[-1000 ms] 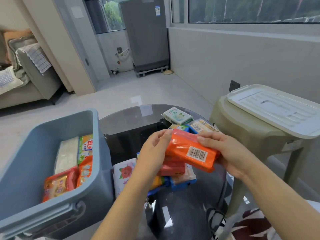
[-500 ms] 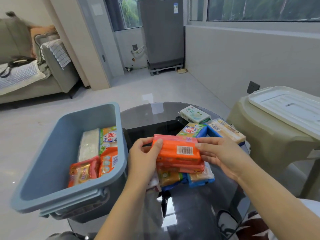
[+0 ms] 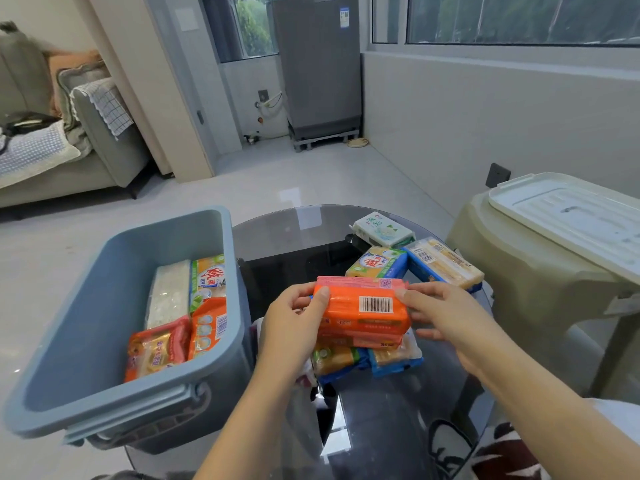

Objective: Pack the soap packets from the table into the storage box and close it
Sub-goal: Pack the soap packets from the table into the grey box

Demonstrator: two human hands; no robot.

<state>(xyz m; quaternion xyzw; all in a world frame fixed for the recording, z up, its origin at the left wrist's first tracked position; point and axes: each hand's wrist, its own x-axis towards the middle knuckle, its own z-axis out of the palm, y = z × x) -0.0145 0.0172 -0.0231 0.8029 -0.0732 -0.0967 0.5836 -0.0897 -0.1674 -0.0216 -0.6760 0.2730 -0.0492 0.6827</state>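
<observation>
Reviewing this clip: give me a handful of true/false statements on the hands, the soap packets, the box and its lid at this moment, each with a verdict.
1. Both hands hold the orange soap packet by its ends. True: the left hand grips the left end, the right hand the right end.
2. The blue storage box holds no packets. False: several packets already lie inside it.
3. The white lid is closed on the box. False: it lies on the beige stool to the right, and the box is open.
4. Soap packets remain on the glass table. True: among them a white-green packet near the far edge.
5. The orange packet's barcode faces down. False: it faces up towards the camera.
</observation>
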